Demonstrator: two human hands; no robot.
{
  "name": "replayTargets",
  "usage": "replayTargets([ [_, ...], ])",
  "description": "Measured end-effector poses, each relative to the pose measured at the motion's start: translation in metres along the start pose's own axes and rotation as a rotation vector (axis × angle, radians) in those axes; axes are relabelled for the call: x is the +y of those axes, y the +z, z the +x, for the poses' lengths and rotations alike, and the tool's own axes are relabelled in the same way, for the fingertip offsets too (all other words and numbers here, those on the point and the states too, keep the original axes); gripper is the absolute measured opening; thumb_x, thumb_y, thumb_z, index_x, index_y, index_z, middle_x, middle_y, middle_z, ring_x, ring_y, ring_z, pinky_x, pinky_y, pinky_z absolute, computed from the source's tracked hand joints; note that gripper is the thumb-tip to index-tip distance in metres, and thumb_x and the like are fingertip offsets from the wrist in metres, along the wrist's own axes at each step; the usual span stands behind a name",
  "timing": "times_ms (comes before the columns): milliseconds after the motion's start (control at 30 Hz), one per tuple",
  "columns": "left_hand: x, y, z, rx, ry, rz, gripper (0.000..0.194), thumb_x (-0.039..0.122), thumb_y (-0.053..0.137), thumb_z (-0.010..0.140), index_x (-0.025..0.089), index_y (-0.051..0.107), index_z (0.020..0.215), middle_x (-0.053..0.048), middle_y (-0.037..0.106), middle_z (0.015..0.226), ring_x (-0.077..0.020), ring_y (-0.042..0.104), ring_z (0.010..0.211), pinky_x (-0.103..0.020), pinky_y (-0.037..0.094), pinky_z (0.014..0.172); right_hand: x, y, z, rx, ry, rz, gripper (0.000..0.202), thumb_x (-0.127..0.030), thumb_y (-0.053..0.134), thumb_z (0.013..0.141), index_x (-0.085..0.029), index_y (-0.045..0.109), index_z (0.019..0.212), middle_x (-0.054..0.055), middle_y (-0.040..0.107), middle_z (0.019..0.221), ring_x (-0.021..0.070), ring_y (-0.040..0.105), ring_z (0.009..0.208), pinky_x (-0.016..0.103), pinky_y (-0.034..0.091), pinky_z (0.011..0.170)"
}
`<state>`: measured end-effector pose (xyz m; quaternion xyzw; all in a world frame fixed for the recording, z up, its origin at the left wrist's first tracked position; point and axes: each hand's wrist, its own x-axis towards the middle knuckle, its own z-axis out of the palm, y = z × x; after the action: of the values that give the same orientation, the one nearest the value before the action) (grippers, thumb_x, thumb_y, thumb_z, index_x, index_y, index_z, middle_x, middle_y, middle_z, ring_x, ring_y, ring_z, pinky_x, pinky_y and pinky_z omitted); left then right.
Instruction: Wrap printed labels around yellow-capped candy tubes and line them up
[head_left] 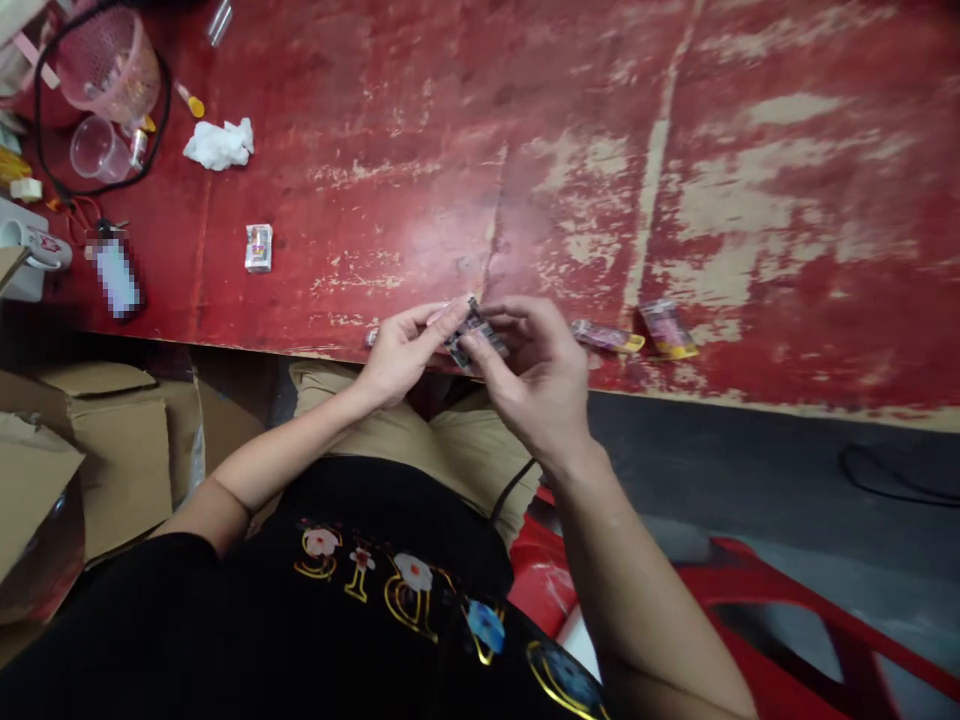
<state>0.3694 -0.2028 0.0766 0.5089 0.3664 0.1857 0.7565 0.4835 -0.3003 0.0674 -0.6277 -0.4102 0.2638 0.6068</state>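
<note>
Between my two hands, over the table's front edge, is a small dark, shiny packet (472,335). My left hand (405,352) pinches its left side with thumb and finger. The thumb of my right hand (541,372) presses on its right side, with the fingers curled behind it. Just right of my right hand, a purple packet with a yellow end (606,337) lies on the red table (420,220), and a second purple and yellow packet (667,329) lies beside it. A small wrapped block (259,248) rests on the table to the left.
White crumpled tissue (219,145) lies at the upper left. Beyond it are a pink basket (112,75), a clear cup (97,150) and a black cable. A mug (41,245) and a phone (118,278) sit at the far left. Cardboard boxes (120,460) stand below the table.
</note>
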Motion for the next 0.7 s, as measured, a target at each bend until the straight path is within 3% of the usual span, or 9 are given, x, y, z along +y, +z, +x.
replayTargets([
  [133, 0.026, -0.007, 0.003, 0.02, -0.08, 0.01, 0.042, 0.051, 0.071, 0.088, 0.012, 0.073, 0.103, -0.005, 0.076, 0.091, -0.0121, 0.072, 0.076, -0.021, 0.058, 0.07, -0.005, -0.001, 0.019, 0.034, -0.244, -0.383, 0.018, -0.04, 0.071, 0.09, -0.028, 0.071, 0.103, 0.008, 0.058, 0.116, 0.0246, 0.059, 0.103, 0.041, 0.055, 0.087],
  [300, 0.046, -0.019, 0.008, 0.067, 0.005, 0.129, 0.038, 0.049, 0.07, 0.089, 0.012, 0.072, 0.088, -0.002, 0.072, 0.075, -0.01, 0.07, 0.068, -0.019, 0.055, 0.065, -0.022, 0.01, 0.03, -0.097, -0.37, -0.554, 0.016, -0.032, 0.054, 0.099, -0.023, 0.063, 0.089, 0.008, 0.06, 0.1, 0.0248, 0.055, 0.099, 0.043, 0.05, 0.089],
  [367, 0.043, -0.035, 0.011, 0.175, 0.091, 0.112, 0.039, 0.051, 0.07, 0.089, 0.012, 0.071, 0.083, -0.002, 0.072, 0.074, -0.0092, 0.068, 0.067, -0.019, 0.055, 0.065, -0.026, 0.017, 0.019, -0.203, -0.393, -0.552, 0.017, -0.026, 0.049, 0.1, -0.021, 0.059, 0.088, 0.009, 0.058, 0.098, 0.023, 0.054, 0.094, 0.041, 0.049, 0.086],
  [467, 0.037, -0.075, 0.014, 0.431, 0.186, 0.002, 0.038, 0.052, 0.067, 0.09, 0.015, 0.067, 0.081, -0.001, 0.071, 0.074, -0.0088, 0.066, 0.065, -0.02, 0.055, 0.065, -0.015, 0.015, 0.004, -0.309, -0.337, -0.445, 0.014, -0.02, 0.045, 0.099, -0.02, 0.055, 0.09, 0.009, 0.056, 0.099, 0.0201, 0.054, 0.089, 0.036, 0.049, 0.08],
  [500, 0.035, -0.089, 0.012, 0.501, 0.187, -0.042, 0.037, 0.051, 0.067, 0.09, 0.016, 0.065, 0.081, 0.0, 0.07, 0.073, -0.0087, 0.066, 0.064, -0.02, 0.055, 0.065, -0.007, 0.009, 0.002, -0.262, -0.299, -0.42, 0.013, -0.02, 0.045, 0.099, -0.02, 0.054, 0.089, 0.008, 0.055, 0.097, 0.0202, 0.054, 0.089, 0.036, 0.049, 0.08],
  [567, 0.032, -0.112, 0.005, 0.574, 0.125, -0.105, 0.033, 0.048, 0.066, 0.09, 0.017, 0.062, 0.082, 0.001, 0.068, 0.069, -0.0086, 0.065, 0.061, -0.019, 0.055, 0.062, 0.014, -0.013, 0.005, -0.033, -0.218, -0.418, 0.012, -0.023, 0.047, 0.099, -0.021, 0.052, 0.088, 0.008, 0.055, 0.093, 0.022, 0.055, 0.092, 0.039, 0.048, 0.084],
  [633, 0.026, -0.123, -0.007, 0.555, 0.006, -0.106, 0.031, 0.047, 0.065, 0.09, 0.016, 0.061, 0.084, 0.002, 0.065, 0.066, -0.0085, 0.062, 0.056, -0.018, 0.052, 0.056, 0.036, -0.047, 0.014, 0.24, -0.149, -0.424, 0.012, -0.028, 0.046, 0.1, -0.021, 0.052, 0.092, 0.009, 0.056, 0.094, 0.0242, 0.057, 0.095, 0.043, 0.048, 0.087],
  [700, 0.019, -0.123, -0.018, 0.466, -0.102, -0.052, 0.033, 0.049, 0.063, 0.09, 0.016, 0.062, 0.092, 0.003, 0.062, 0.061, -0.0073, 0.056, 0.047, -0.017, 0.045, 0.046, 0.052, -0.086, 0.02, 0.383, -0.077, -0.426, 0.016, -0.032, 0.044, 0.101, -0.022, 0.054, 0.106, 0.012, 0.058, 0.104, 0.0262, 0.058, 0.1, 0.046, 0.047, 0.092],
])
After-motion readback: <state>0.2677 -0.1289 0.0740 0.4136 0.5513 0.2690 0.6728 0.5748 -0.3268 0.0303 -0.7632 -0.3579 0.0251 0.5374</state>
